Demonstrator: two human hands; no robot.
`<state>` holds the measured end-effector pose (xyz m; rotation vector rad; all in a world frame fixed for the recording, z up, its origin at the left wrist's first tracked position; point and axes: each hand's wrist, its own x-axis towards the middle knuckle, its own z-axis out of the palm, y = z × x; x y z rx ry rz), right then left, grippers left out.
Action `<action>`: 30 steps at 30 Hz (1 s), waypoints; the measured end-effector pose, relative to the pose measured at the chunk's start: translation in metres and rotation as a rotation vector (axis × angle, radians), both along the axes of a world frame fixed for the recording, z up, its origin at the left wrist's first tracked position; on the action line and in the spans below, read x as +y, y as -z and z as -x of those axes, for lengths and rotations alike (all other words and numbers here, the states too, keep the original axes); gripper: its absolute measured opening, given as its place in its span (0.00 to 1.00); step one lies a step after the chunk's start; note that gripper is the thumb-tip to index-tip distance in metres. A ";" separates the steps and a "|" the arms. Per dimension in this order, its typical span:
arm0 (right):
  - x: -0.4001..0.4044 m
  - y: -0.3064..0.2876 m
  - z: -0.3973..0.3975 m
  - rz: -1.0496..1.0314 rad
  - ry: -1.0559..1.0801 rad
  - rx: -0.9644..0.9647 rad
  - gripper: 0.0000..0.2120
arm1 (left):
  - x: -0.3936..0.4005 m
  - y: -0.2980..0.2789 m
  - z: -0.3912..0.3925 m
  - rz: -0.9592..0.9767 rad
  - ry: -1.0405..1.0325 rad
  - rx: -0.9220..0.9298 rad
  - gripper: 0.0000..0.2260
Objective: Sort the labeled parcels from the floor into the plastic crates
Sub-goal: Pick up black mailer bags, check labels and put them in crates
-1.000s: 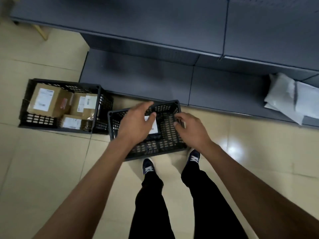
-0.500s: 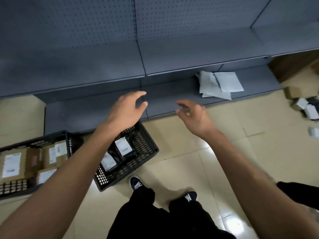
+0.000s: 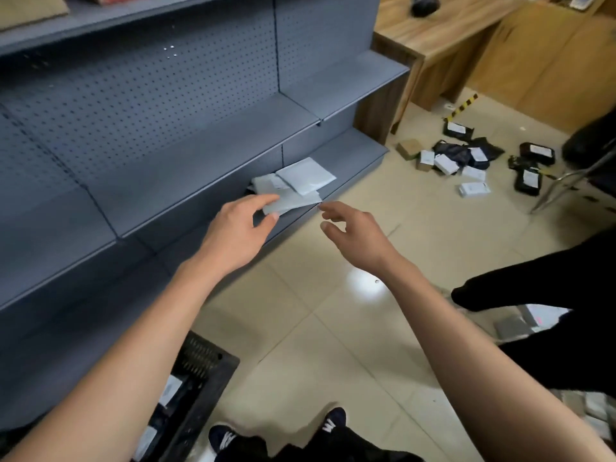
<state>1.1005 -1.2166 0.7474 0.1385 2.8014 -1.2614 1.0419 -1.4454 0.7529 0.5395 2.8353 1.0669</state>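
Observation:
A heap of labeled parcels (image 3: 466, 160), black bags and small white and brown boxes, lies on the tiled floor at the far right. One corner of a black plastic crate (image 3: 203, 371) shows at the bottom left, with labeled black parcels inside. My left hand (image 3: 238, 230) and my right hand (image 3: 356, 233) hang in the air in front of me, fingers loose, holding nothing. Both hands are well short of the heap.
A grey metal shelf unit (image 3: 173, 135) runs along the left, with grey mailer bags (image 3: 293, 186) on its bottom shelf. A wooden counter (image 3: 443, 31) stands at the back right. A metal chair leg (image 3: 566, 181) and another person's dark sleeve (image 3: 533, 285) are at the right.
My view has swung up and right, away from the crates toward the parcel heap. Both hands have left the crate and stay empty.

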 end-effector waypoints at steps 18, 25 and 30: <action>0.186 -0.014 0.043 -0.093 0.317 0.082 0.15 | 0.205 0.002 0.110 0.025 0.248 -0.010 0.17; 0.225 -0.017 0.112 -0.195 0.409 0.064 0.16 | 0.257 0.002 0.206 -0.040 0.301 -0.071 0.18; 0.256 -0.013 0.143 -0.210 0.495 0.046 0.15 | 0.297 0.003 0.254 -0.057 0.397 -0.116 0.18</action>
